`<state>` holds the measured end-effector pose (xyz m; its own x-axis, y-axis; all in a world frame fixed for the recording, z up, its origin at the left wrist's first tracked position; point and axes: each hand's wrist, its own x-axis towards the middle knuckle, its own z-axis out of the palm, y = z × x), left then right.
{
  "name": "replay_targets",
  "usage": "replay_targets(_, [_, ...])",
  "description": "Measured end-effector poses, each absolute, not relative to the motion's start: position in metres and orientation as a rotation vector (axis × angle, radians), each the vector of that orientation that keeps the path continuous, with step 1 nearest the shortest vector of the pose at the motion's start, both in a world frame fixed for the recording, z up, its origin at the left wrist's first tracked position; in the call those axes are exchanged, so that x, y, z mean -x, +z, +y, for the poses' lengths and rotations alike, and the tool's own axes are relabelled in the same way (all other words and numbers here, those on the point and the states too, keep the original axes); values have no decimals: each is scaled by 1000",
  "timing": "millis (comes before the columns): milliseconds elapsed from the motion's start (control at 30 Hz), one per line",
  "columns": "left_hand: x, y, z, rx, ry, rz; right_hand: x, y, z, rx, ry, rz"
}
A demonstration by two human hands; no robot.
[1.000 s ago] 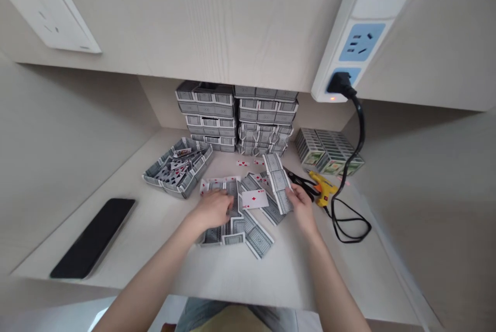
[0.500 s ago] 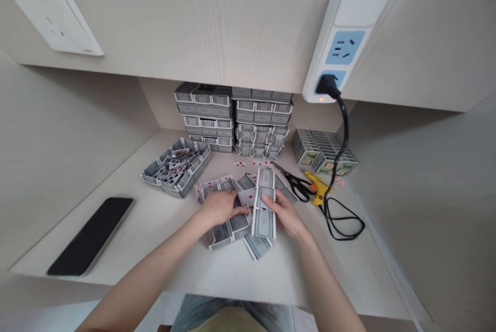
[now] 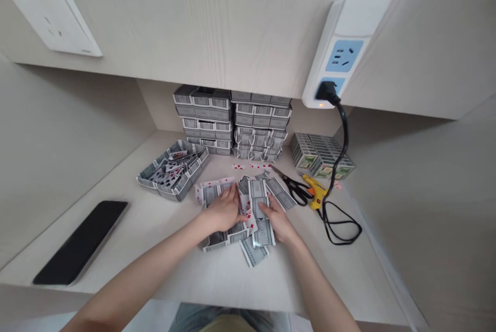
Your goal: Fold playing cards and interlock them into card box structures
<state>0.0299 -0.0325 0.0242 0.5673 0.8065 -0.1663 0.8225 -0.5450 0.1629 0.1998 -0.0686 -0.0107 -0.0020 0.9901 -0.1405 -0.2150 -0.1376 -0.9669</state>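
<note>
My right hand (image 3: 279, 221) pinches a strip of joined playing cards (image 3: 259, 192) with patterned grey backs, thumb on top. A red-pip card shows beside the strip's left edge. My left hand (image 3: 225, 209) lies over a half-built box made of playing cards (image 3: 214, 195). Its fingers are stretched out and its thumb is spread toward the strip. Part of the box is hidden under this hand. Loose cards (image 3: 254, 252) lie under and around the strip, some partly covered.
A card tray (image 3: 180, 193) holding loose cards stands at left, near a black phone (image 3: 83, 239). Stacked card boxes (image 3: 207, 110) stand behind. At right lie black scissors (image 3: 298, 190), a yellow glue gun (image 3: 318, 195) and card packs (image 3: 321, 154). A black cord (image 3: 341, 151) hangs from a power strip (image 3: 344, 48).
My right hand has brought the strip down and left against the box. My left hand has shifted slightly right, its fingers now straighter. The camera view has moved a little.
</note>
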Motion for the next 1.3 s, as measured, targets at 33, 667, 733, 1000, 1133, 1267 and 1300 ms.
replay_targets(33, [-30, 23, -30, -2557, -136, 1328, -199, -13, -68, 1156, 1384, -970])
replay_targets(667, [-22, 15, -20, -2513, -169, 1111, -219, -6, -61, 1319, 1261, -829])
replay_targets(733, [-18, 16, -16, -2516, -192, 1044, -218, -1, -63, 1288, 1319, -771])
replay_targets(1000, [-26, 8, -23, -2520, -117, 1146, -221, 8, -63, 1176, 1508, -586])
replay_targets(1133, [-24, 8, -29, -2545, -77, 1160, -221, 6, -61, 1113, 1380, -696])
replay_targets(1267, [-17, 15, -32, -2560, -104, 1088, -218, 0, -61, 1196, 1298, -783])
replay_targets(1300, [-16, 16, -33, -2565, -94, 1074, -218, -1, -61, 1217, 1286, -792])
